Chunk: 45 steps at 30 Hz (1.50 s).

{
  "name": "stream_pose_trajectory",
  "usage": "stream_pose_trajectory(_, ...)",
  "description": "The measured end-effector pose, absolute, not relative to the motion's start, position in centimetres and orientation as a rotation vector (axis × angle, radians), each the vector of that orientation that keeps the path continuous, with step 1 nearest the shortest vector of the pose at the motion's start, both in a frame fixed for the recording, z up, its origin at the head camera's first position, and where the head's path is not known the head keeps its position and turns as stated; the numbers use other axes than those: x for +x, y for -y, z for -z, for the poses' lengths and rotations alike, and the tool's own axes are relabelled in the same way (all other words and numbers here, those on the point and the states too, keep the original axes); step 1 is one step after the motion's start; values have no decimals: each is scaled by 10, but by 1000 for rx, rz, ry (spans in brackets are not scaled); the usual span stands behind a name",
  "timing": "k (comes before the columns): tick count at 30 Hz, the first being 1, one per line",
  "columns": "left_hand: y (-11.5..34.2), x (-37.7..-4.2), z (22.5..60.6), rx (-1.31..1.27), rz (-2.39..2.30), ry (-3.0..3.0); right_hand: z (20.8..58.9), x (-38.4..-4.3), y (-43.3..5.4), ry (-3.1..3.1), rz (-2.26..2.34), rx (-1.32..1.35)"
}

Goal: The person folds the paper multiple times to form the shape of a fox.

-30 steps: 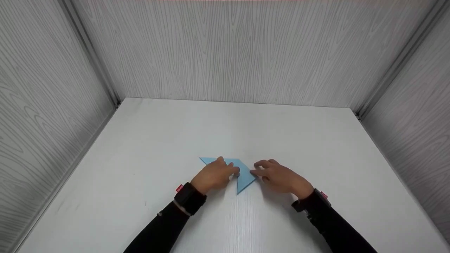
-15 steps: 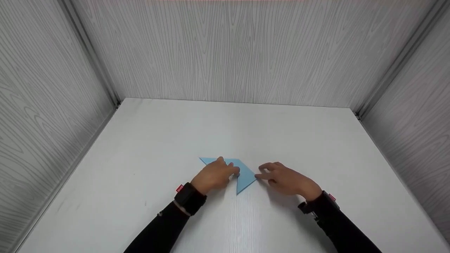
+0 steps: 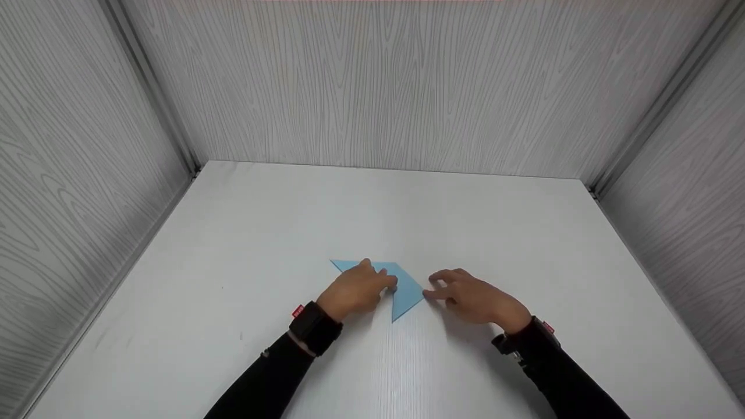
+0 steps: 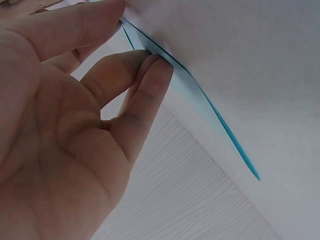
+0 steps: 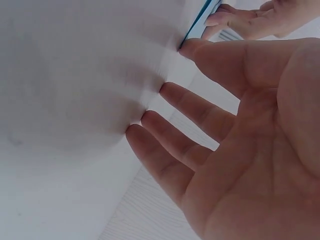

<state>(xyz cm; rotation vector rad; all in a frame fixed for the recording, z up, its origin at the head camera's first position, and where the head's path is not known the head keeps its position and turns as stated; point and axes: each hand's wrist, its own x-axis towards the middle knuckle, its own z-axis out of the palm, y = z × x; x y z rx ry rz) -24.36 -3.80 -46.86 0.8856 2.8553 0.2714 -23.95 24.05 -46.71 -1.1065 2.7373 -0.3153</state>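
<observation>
A folded light-blue paper lies flat on the white table, with a pointed tip toward me. My left hand rests on its left part and presses it down with straight fingers; in the left wrist view those fingers sit against the paper's edge. My right hand lies just right of the paper with fingers spread and relaxed on the table. In the right wrist view my right hand holds nothing, and its thumb tip meets the paper's corner.
Grey wood-grain walls close the table in at the back and on both sides, with metal corner strips. The white table surface runs wide around the paper.
My right hand has slid a little to the right, from on the paper's right point to just beside it. The left hand and the paper have stayed put.
</observation>
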Motion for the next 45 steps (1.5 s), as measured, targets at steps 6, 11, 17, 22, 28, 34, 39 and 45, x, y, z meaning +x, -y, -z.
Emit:
stream_pose_trajectory(6, 36, -245, 471, 860, -266, -2848, 466, -239, -242, -2740, 304, -1098)
stream_pose_trajectory(11, 37, -243, 470, 870, -266, -2843, 464, -238, -242, -2727, 317, -1033)
stream_pose_trajectory(17, 40, -243, 470, 872, -300, -2849, 462, -238, -240, -2726, 316, -978)
stream_pose_trajectory(22, 44, -243, 472, 878, -321, -2844, 464, -240, -239, -2731, 328, -1052)
stream_pose_trajectory(28, 48, -243, 472, 885, -327, -2838, 465, -248, -234, -2774, 412, -1164)
stream_pose_trajectory(34, 48, -244, 470, 881, -320, -2825, 463, -255, -215, -2847, 494, -1240)
stream_pose_trajectory(39, 47, -245, 470, 895, -289, -2828, 466, -264, -193, -2873, 477, -1321)
stream_pose_trajectory(45, 47, -245, 469, 915, -229, -2846, 472, -274, -173, -2917, 391, -1249)
